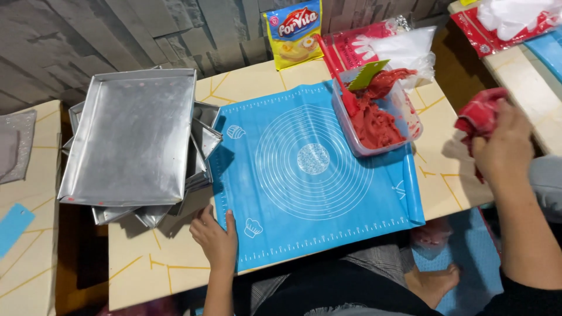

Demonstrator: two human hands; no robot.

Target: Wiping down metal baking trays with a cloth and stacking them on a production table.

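My left hand [215, 239] rests flat on the near left corner of a blue silicone baking mat [310, 175], fingers spread, thumb on the mat's edge. My right hand [504, 151] is out to the right, closed around a crumpled red cloth [479, 117] held above the table's right edge. A clear plastic tub [374, 120] of red dough stands on the mat's far right corner. A red spatula [342, 82] and a green scraper [366, 74] stick out of the tub.
A stack of metal baking trays [132, 137] sits on the left of the wooden table [158, 263]. A yellow packet [294, 35] and plastic bags [404, 50] lie at the back. Another table [527, 76] stands on the right.
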